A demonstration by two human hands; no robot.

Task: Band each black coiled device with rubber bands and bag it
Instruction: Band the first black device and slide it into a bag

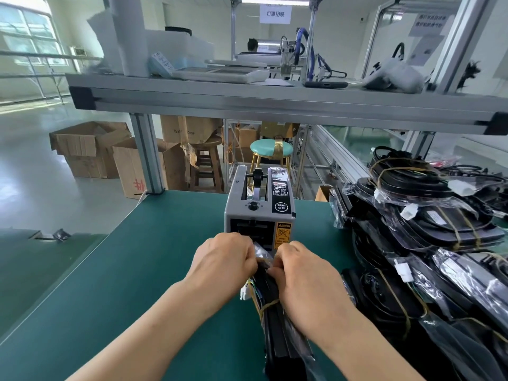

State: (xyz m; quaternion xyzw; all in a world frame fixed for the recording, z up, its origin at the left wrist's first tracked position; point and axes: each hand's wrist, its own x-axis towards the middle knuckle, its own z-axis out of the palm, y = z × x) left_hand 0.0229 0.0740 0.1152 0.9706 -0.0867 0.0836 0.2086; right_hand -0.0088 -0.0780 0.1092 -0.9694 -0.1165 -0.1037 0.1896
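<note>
**Both hands pinched on the bag's top edge**

My left hand (225, 259) and right hand (299, 268) each have a closed grip on the clear bag (262, 253) at the top of the black coiled device (277, 325), which stands on edge on the green tabletop (137, 270). A rubber band (268, 305) wraps it. At twelve o'clock, just beyond my knuckles, the grey tape dispenser (259, 207) blocks the way. At three o'clock sits a pile of bagged devices (428, 232).

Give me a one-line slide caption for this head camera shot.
Both hands, left hand and right hand, pinch a clear bag over a banded black coiled device before the tape dispenser.
</note>
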